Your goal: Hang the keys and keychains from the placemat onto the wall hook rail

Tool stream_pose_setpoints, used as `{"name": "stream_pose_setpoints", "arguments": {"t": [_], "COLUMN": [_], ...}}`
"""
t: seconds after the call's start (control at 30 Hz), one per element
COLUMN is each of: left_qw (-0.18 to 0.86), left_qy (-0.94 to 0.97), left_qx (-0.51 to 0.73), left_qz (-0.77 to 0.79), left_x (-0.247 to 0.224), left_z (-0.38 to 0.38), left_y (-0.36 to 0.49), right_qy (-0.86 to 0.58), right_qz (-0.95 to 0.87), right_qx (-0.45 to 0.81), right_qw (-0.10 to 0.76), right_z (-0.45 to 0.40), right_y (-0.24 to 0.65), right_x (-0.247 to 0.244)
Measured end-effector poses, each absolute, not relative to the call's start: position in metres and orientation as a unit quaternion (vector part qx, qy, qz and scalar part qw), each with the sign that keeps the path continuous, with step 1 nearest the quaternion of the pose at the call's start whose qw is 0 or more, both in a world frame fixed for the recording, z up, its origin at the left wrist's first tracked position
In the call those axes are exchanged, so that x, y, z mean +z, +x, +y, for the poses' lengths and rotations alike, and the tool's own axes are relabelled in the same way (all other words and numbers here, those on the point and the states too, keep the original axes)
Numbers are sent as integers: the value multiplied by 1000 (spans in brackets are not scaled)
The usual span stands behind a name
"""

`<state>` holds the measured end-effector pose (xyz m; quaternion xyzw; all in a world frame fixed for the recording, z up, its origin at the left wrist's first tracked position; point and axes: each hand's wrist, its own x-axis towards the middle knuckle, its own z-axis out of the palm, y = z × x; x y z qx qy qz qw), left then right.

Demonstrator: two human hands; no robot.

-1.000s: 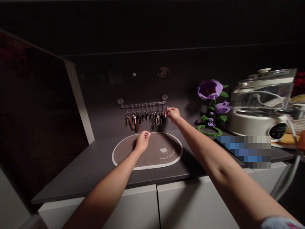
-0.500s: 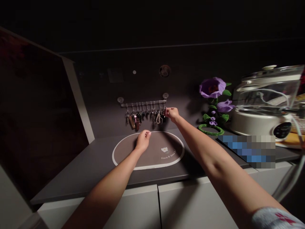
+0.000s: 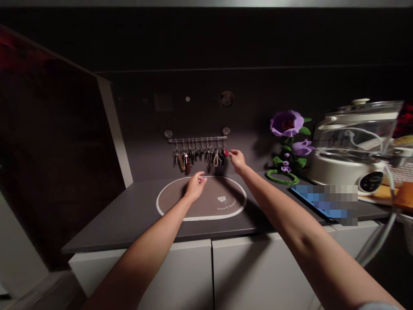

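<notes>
A clear hook rack (image 3: 198, 139) is fixed to the dark wall, and several key rings with keys (image 3: 190, 156) hang from its hooks. At the right end hangs a small red tag (image 3: 226, 153). My right hand (image 3: 237, 161) is just right of this tag, fingers loosely bent and a little apart, with nothing visible between them. Over the oval brown mat (image 3: 174, 204) hovers my left hand (image 3: 195, 186), its thumb and fingers parted and holding nothing. A light braided cord (image 3: 216, 158) hangs among the keys.
Purple artificial flowers (image 3: 287, 123) with a green ring base stand right of the mat. Farther right is a white appliance with a clear cover (image 3: 335, 165). A blurred-out blue flat item (image 3: 318, 202) lies before it. White cabinet fronts (image 3: 180, 275) are below the dark counter.
My right hand has drawn slightly back from the rack's right end, and the red tag now shows there. My left hand's fingers have loosened. The view has shifted a little.
</notes>
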<state>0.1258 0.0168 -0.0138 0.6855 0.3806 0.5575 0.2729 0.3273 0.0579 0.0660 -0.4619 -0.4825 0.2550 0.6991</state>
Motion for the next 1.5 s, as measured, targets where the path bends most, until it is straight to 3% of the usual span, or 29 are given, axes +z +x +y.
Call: {"name": "stream_pose_setpoints", "arguments": {"t": [0.17, 0.33, 0.53, 0.9, 1.1, 1.27, 1.5], "left_qw": [347, 269, 233, 312, 324, 268, 397], "left_qy": [715, 792, 807, 782, 654, 576, 520], "left_qx": [519, 484, 463, 449, 523, 576, 637], "left_qz": [313, 257, 284, 297, 441, 514, 407], "left_x": [14, 38, 12, 0, 17, 47, 62], "left_z": [-12, -49, -79, -79, -22, 42, 97], "left_y": [117, 89, 42, 25, 26, 33, 57], "right_qy": [-449, -365, -340, -366, -448, -530, -510], "right_qz": [-540, -664, -752, -762, -666, -556, -494], "right_qx": [215, 240, 217, 217, 207, 184, 230], "right_qw": [679, 607, 521, 488, 559, 613, 665], "right_z": [7, -51, -86, -92, -31, 37, 90], "right_y": [303, 277, 268, 272, 302, 320, 304], "right_x": [54, 41, 19, 8, 22, 46, 59]}}
